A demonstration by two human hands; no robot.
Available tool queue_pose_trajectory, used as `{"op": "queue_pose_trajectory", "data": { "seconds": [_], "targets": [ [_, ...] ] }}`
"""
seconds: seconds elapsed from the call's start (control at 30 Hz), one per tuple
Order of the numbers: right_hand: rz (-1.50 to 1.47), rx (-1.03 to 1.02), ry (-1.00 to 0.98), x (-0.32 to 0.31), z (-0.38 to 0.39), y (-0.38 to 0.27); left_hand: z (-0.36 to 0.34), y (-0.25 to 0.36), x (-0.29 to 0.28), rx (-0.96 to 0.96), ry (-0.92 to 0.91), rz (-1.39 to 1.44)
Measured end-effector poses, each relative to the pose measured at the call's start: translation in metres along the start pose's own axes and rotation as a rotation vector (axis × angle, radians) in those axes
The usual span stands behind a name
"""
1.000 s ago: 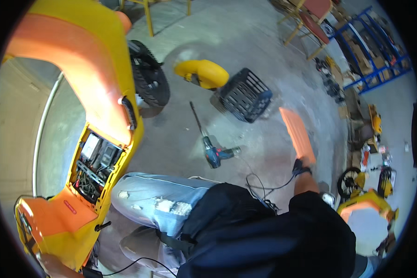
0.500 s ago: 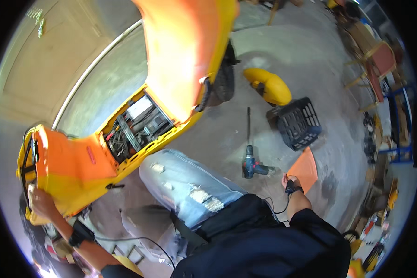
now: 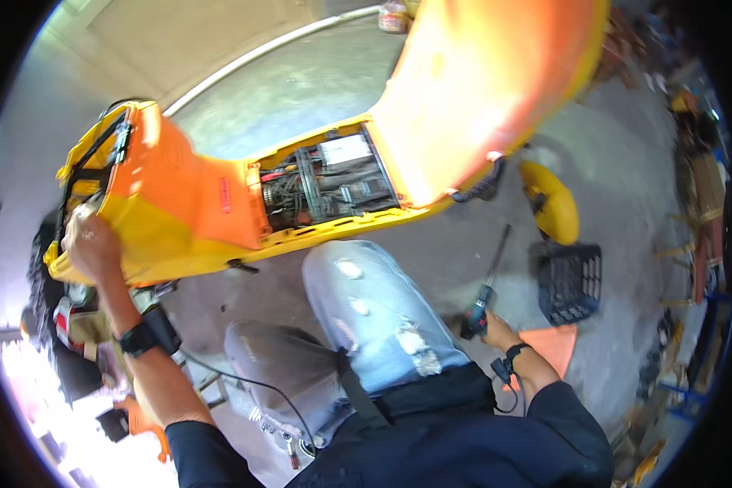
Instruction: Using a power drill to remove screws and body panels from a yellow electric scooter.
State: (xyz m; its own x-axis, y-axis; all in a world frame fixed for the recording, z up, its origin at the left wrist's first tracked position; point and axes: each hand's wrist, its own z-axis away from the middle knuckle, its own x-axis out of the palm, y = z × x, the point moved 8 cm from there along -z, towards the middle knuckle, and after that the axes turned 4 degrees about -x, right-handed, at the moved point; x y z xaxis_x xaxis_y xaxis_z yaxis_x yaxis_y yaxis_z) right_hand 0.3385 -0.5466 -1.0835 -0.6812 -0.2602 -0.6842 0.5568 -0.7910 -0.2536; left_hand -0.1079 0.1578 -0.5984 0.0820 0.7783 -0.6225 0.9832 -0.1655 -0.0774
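A yellow and orange scooter-like body (image 3: 179,195) lies across the upper left, with an open bay of wiring (image 3: 325,183) in its middle. My left hand (image 3: 91,240) is closed round the yellow edge at its left end. Low on the right, my right hand (image 3: 498,332) is wrapped around the handle of a cordless drill (image 3: 478,313). From the drill a long thin bit (image 3: 500,252) points up and away over the floor. Just beyond my right wrist lies a flat orange panel (image 3: 555,346), partly hidden by my forearm.
A black slotted basket (image 3: 569,285) and a curved yellow fender (image 3: 555,203) rest on the grey floor at right. Chairs and clutter line the right wall. Near my feet lies a small red-handled tool (image 3: 291,452). Cables run from my wrist bands.
My right hand has left the orange panel and taken hold of the drill, which was lying on the floor. The view has swung left; my left hand stays on the scooter body's edge.
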Motion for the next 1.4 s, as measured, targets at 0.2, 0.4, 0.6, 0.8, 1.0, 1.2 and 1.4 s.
{"op": "queue_pose_trajectory", "data": {
  "seconds": [0.2,0.4,0.6,0.8,1.0,1.2,1.4],
  "targets": [
    [-0.111,0.192,-0.201,0.006,-0.016,-0.026,0.000,0.024,-0.031,0.032,0.039,0.093],
    [0.173,0.123,-0.144,0.021,-0.011,0.004,-0.003,0.033,-0.040,0.004,0.012,0.145],
    [-0.005,0.096,0.083,0.012,-0.010,-0.009,-0.002,0.038,-0.051,0.060,0.141,0.178],
    [-0.090,-0.019,0.022,-0.005,-0.004,-0.037,-0.003,0.042,-0.056,0.078,0.130,0.213],
    [-0.014,0.099,-0.028,-0.072,0.034,-0.071,-0.005,0.043,-0.065,0.088,0.181,0.243],
    [-0.089,0.107,0.323,-0.165,0.074,-0.073,-0.007,0.043,-0.063,0.066,0.128,0.234],
    [-0.751,0.188,0.909,-0.277,0.149,-0.044,-0.007,0.041,-0.067,0.054,0.126,0.285]
  ]
}}
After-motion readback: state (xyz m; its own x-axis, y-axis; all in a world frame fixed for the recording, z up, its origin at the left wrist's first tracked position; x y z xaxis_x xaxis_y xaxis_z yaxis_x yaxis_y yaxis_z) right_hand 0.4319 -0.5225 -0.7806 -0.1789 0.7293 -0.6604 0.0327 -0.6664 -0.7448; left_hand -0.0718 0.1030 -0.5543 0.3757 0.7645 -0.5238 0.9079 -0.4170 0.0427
